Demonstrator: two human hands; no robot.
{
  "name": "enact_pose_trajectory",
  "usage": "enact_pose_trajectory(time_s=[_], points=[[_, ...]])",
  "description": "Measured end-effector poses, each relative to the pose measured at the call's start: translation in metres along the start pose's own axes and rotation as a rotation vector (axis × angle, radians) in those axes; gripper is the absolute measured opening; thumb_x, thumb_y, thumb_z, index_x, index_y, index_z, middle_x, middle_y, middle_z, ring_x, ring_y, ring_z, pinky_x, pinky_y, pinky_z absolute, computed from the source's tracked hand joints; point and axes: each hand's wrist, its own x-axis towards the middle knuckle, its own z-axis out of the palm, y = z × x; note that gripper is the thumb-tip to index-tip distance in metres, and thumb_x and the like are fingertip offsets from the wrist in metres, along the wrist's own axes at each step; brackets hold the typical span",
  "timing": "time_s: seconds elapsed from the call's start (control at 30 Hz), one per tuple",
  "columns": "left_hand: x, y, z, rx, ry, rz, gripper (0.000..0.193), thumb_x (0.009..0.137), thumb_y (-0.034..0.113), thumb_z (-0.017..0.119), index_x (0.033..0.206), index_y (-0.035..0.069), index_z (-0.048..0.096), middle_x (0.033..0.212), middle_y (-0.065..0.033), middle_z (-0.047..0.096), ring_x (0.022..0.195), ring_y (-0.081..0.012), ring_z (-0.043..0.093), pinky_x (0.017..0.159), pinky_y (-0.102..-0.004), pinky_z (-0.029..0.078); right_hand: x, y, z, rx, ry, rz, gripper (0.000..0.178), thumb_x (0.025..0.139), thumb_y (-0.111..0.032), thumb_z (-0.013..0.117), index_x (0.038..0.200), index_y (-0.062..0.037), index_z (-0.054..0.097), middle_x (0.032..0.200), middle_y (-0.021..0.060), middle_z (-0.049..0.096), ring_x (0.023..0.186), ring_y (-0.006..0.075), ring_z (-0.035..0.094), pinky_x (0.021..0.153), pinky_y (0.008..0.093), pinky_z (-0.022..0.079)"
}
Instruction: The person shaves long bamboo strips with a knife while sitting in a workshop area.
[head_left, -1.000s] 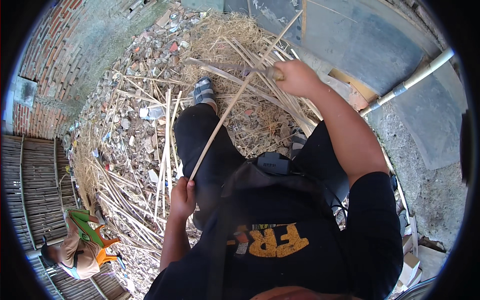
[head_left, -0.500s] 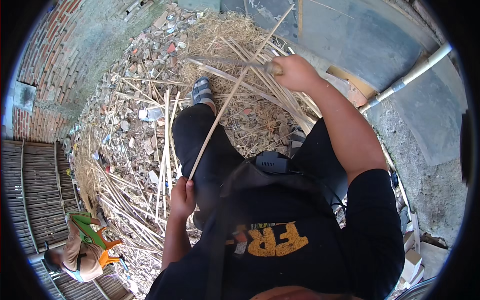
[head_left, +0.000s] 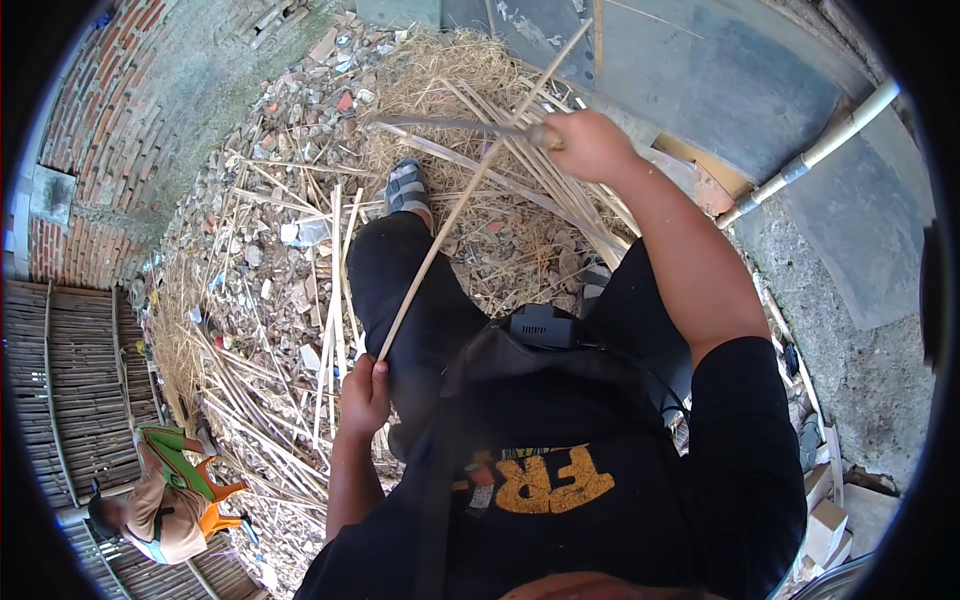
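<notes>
My left hand (head_left: 365,398) is closed round the near end of a long pale bamboo strip (head_left: 430,255), thumb along the top. The strip slants away over my left thigh toward the upper right. In my right hand (head_left: 592,148) is the wooden handle of a long-bladed knife (head_left: 445,124); its dark blade points left. Blade and strip cross just left of the handle, and from here they look to be touching. Beneath them, a bundle of split bamboo strips (head_left: 570,205) lies on the ground beside a heap of fine shavings (head_left: 455,70).
More strips (head_left: 265,415) lie scattered over stony rubble on the left. At lower left a person (head_left: 165,510) sits on an orange and green chair beside a bamboo-slat wall (head_left: 85,370). Grey panels (head_left: 720,70) and a pale pipe (head_left: 840,130) stand at upper right.
The knife blade, blurred before, now shows more clearly, and its tip has shifted slightly. Both hands keep nearly the same places and grips.
</notes>
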Motion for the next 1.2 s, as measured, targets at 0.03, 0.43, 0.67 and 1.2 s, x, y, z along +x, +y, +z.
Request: enact_pose_trajectory(time_s=[0.03, 0.43, 0.67, 1.2], points=[[-0.001, -0.001, 0.001, -0.021, -0.002, 0.010, 0.039, 0.107, 0.033, 0.047, 0.087, 0.000, 0.053, 0.061, -0.0173, 0.053, 0.056, -0.0309, 0.054, 0.056, -0.0422, 0.041, -0.002, -0.015, -0.001, -0.013, -0.074, -0.039, 0.018, 0.081, -0.018, 0.067, 0.096, -0.0083, 0.069, 0.084, 0.0166, 0.071, 0.079, 0.0374, 0.068, 0.072, 0.0489, 0.054], [0.001, -0.001, 0.002, 0.012, 0.019, 0.043, 0.043, 0.108, 0.035, 0.041, 0.085, 0.000, 0.049, 0.062, -0.0179, 0.051, 0.056, -0.0300, 0.052, 0.056, -0.0421, 0.039, 0.011, 0.040, -0.006, 0.044, 0.217, 0.251, 0.027, 0.082, -0.016, 0.065, 0.108, -0.0110, 0.071, 0.094, 0.0178, 0.073, 0.087, 0.0345, 0.070, 0.081, 0.0462, 0.056], [0.004, -0.007, 0.004, -0.117, 0.003, 0.055, 0.046, 0.109, 0.038, 0.042, 0.084, 0.001, 0.050, 0.059, -0.0076, 0.045, 0.056, -0.0160, 0.043, 0.053, -0.0357, 0.036, -0.006, -0.026, -0.012, -0.066, 0.064, -0.254, 0.013, 0.077, -0.015, 0.071, 0.087, -0.0122, 0.064, 0.074, 0.0109, 0.068, 0.072, 0.0350, 0.067, 0.066, 0.0463, 0.053], [-0.002, -0.001, -0.001, -0.163, 0.037, -0.031, 0.047, 0.109, 0.034, 0.043, 0.080, 0.000, 0.058, 0.061, -0.0067, 0.054, 0.058, -0.0140, 0.049, 0.055, -0.0346, 0.039, -0.007, -0.012, -0.022, -0.045, 0.034, -0.059, 0.020, 0.074, -0.015, 0.070, 0.095, -0.0124, 0.070, 0.082, 0.0135, 0.071, 0.080, 0.0358, 0.069, 0.074, 0.0471, 0.055]])
